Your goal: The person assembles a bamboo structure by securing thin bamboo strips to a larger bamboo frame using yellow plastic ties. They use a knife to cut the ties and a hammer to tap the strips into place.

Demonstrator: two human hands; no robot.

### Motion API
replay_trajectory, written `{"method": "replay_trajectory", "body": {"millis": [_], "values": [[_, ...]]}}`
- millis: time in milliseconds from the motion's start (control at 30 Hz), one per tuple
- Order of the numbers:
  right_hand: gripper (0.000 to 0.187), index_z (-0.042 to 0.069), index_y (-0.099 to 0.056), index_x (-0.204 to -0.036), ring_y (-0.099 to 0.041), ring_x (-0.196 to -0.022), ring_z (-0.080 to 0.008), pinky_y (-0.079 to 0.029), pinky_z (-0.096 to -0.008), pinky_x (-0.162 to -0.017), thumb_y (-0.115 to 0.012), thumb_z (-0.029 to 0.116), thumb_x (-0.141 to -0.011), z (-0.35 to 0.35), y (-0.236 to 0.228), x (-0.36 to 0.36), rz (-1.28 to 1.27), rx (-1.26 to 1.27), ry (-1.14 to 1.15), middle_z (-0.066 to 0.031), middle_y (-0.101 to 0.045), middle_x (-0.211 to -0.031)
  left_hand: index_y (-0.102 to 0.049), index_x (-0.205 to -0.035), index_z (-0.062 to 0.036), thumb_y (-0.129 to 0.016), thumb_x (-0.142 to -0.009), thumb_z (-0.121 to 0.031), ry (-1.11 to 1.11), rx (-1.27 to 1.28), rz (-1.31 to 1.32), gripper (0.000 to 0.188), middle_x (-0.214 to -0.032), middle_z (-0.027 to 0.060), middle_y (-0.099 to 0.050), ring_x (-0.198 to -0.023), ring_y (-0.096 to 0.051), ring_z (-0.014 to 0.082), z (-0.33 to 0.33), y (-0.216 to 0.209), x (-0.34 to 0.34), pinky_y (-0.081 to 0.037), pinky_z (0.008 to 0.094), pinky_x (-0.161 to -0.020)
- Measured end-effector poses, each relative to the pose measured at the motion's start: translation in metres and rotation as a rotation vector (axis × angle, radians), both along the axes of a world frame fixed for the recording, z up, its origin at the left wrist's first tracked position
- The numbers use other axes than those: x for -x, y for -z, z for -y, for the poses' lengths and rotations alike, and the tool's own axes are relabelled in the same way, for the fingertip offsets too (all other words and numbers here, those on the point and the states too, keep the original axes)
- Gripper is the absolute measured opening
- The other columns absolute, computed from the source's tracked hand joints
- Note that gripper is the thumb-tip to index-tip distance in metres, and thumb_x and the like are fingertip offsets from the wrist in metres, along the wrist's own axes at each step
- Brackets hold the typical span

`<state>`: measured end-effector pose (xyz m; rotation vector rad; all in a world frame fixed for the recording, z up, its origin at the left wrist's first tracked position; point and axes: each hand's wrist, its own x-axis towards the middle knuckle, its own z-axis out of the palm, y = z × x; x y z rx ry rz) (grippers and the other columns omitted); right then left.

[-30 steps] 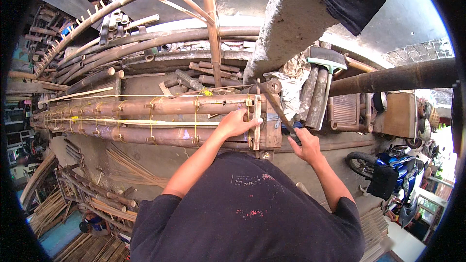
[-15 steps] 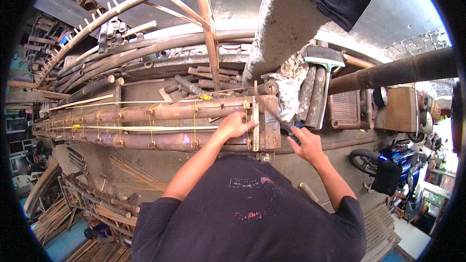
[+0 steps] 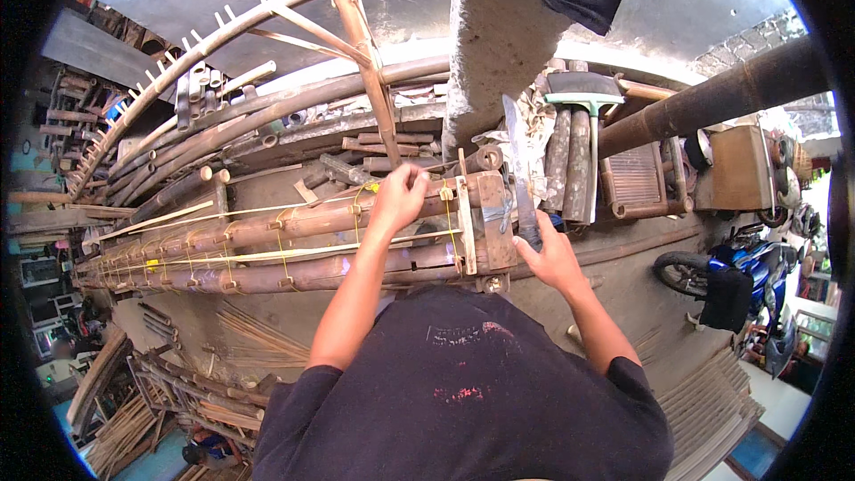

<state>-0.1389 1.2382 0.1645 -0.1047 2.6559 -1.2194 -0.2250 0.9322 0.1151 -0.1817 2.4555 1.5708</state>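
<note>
My right hand (image 3: 554, 258) is closed around the handle of a machete (image 3: 517, 151), its long dark blade pointing away from me just right of a wooden end block (image 3: 492, 223). My left hand (image 3: 401, 200) is curled over the far bamboo pole (image 3: 312, 212); whatever its fingers pinch, if anything, is hidden. A second bamboo pole (image 3: 303, 278) runs parallel and nearer to me. Yellow strings (image 3: 279, 249) tie the two poles at intervals, with a pale split strip (image 3: 232, 257) lying between them. Near the block, a narrow bamboo slat (image 3: 466, 224) crosses both poles.
A concrete pillar (image 3: 494, 44) rises behind the frame. Beyond the right hand are a green squeegee (image 3: 583, 100), a thick dark bamboo pole (image 3: 712, 93) and a blue motorcycle (image 3: 748, 272). Bamboo strips (image 3: 258, 334) lie on the floor at left; another person (image 3: 209, 450) is at lower left.
My left hand has left the slat and moved left to the far pole. The machete has swung from blurred, leaning left over the block, to pointing away right of it.
</note>
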Motion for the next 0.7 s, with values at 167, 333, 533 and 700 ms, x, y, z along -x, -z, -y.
{"method": "replay_trajectory", "body": {"millis": [167,333,533,700], "values": [[0.063,0.009,-0.044,-0.137,-0.066,-0.09,-0.0503,-0.049,-0.0566,-0.08,-0.069,0.039,-0.087,-0.015,-0.033,-0.005,0.198,-0.254,-0.135,-0.0284,-0.069,-0.094,-0.071,-0.111,0.0004,-0.06,-0.093,-0.029,0.332,-0.047,0.007,0.036,-0.099,0.0148,-0.074,-0.09,-0.068,0.021,-0.013,0.04,0.043,-0.053,0.037,-0.084],[0.057,0.01,-0.052,-0.13,-0.065,-0.094,-0.0478,-0.049,-0.0557,-0.081,-0.069,0.042,-0.085,-0.038,-0.044,-0.018,0.261,-0.31,-0.271,-0.0247,-0.07,-0.095,-0.07,-0.102,-0.0006,-0.066,-0.091,-0.029,0.317,0.021,0.131,0.031,-0.09,0.0122,-0.072,-0.082,-0.066,0.0194,-0.026,0.041,0.044,-0.053,0.0362,-0.078],[0.058,0.01,-0.057,-0.131,-0.066,-0.097,-0.0447,-0.051,-0.053,-0.084,-0.07,0.042,-0.083,-0.047,-0.04,-0.011,0.288,-0.29,-0.384,-0.0234,-0.07,-0.099,-0.069,-0.099,-0.0014,-0.069,-0.089,-0.031,0.321,0.096,0.04,0.032,-0.086,0.0118,-0.071,-0.077,-0.064,0.0178,-0.028,0.036,0.041,-0.052,0.0359,-0.074],[0.053,0.01,-0.062,-0.125,-0.069,-0.079,-0.0398,-0.053,-0.0511,-0.072,-0.07,0.039,-0.081,-0.043,-0.049,0.008,0.136,-0.585,-0.397,-0.0183,-0.071,-0.083,-0.069,-0.1,-0.0007,-0.068,-0.09,-0.029,0.331,0.111,-0.024,0.03,-0.082,0.011,-0.07,-0.074,-0.063,0.0169,-0.026,0.034,0.04,-0.051,0.0347,-0.071]]}}
